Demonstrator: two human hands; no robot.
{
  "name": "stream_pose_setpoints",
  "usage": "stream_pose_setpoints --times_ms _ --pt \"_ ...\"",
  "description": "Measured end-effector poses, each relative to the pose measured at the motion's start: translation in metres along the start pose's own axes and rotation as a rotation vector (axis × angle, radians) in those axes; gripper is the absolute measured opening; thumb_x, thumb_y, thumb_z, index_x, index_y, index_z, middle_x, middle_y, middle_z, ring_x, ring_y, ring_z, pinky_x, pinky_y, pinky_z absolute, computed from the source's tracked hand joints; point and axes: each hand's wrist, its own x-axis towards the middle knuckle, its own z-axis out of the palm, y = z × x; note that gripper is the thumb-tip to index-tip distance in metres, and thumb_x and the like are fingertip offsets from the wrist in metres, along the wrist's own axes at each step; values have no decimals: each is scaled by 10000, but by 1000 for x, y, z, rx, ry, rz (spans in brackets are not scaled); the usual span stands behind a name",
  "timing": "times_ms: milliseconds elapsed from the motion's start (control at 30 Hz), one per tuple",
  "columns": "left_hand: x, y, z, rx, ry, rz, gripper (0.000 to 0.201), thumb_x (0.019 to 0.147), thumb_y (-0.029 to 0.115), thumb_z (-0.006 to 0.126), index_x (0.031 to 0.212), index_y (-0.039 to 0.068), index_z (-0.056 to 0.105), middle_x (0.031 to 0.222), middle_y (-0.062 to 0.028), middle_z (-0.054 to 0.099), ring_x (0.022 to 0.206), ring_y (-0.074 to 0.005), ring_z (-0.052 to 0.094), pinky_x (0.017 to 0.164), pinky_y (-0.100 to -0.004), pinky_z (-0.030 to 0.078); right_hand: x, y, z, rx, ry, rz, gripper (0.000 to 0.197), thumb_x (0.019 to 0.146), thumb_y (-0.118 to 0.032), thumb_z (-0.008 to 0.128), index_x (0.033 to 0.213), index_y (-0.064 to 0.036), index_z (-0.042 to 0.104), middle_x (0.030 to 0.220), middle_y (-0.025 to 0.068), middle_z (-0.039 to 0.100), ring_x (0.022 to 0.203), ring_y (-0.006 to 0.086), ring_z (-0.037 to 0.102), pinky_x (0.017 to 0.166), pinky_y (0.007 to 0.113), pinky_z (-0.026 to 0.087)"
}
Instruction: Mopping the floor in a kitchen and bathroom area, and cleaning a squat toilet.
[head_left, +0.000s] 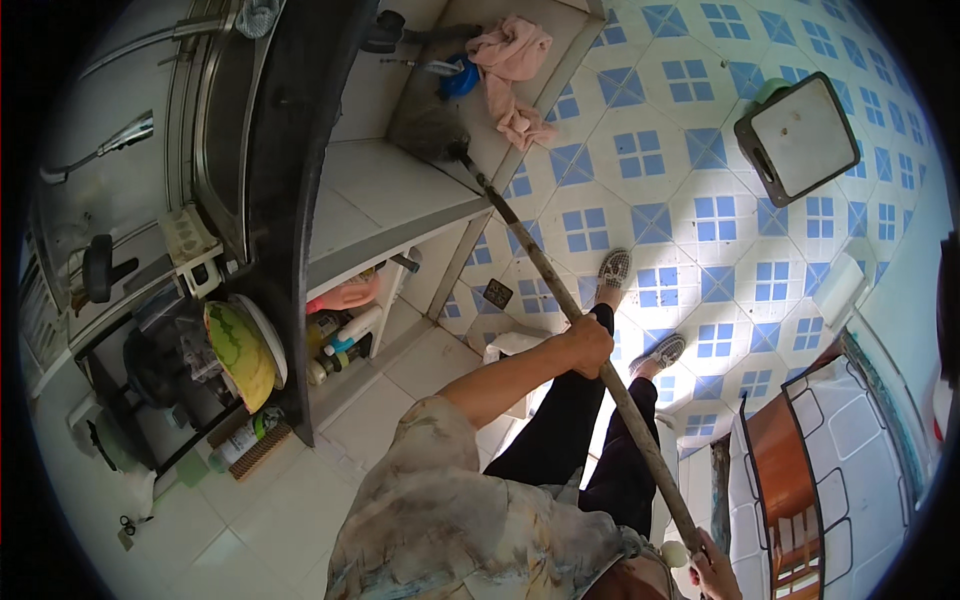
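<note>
A long wooden-handled mop (530, 245) slants across the view from the upper left to the lower right. Its dark grey head (430, 135) rests in the white-tiled space below the counter. My left hand (588, 347) is wrapped round the middle of the pole, with the forearm crossing above my legs. Near the lower edge, my right hand (712, 568) grips the pole's upper end, partly cut off by the frame. Beside the mop head lie a crumpled pink cloth (510, 50) and a blue object (458, 77) next to a dark drain pipe (440, 33).
At left runs a dark counter (285, 200) with a sink and cut watermelon (238, 350). Bottles (352, 332) stand on a low shelf. A floor drain (497, 293) lies in the blue-and-white floor (650, 100). A dark-rimmed board-like object (800, 138) and a white rack (850, 440) are at right.
</note>
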Motion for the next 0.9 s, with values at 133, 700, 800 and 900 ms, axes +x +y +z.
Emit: stream_pose_setpoints --times_ms 133,700,800,900 --pt "9 -34 -5 -30 1 -51 232 572 272 719 732 104 720 715 -115 681 713 -309 677 734 -438 491 32 -27 -7 -142 28 -18 509 967 -178 471 1447 -49 359 633 -7 487 477 80 464 444 251 399" --pt "-57 -152 -44 142 31 -398 233 598 220 724 810 124 723 777 -115 695 809 -275 683 854 -397 459 169 -111 -6 -495 200 -312 494 863 -258 674 1336 -202 541 681 150 643 648 245 674 638 352 516" --pt "-71 -168 -44 96 -86 -402 187 601 201 723 776 137 721 747 -112 690 791 -283 680 848 -400 458 166 -122 10 -469 184 -306 484 867 -282 668 1329 -203 548 704 161 643 649 265 670 634 365 510" --pt "-56 -201 -31 125 -99 -416 172 618 196 727 782 142 722 737 -105 688 784 -282 679 851 -402 456 175 -146 30 -527 271 -421 477 873 -312 661 1324 -210 546 756 189 659 706 349 671 647 407 511"
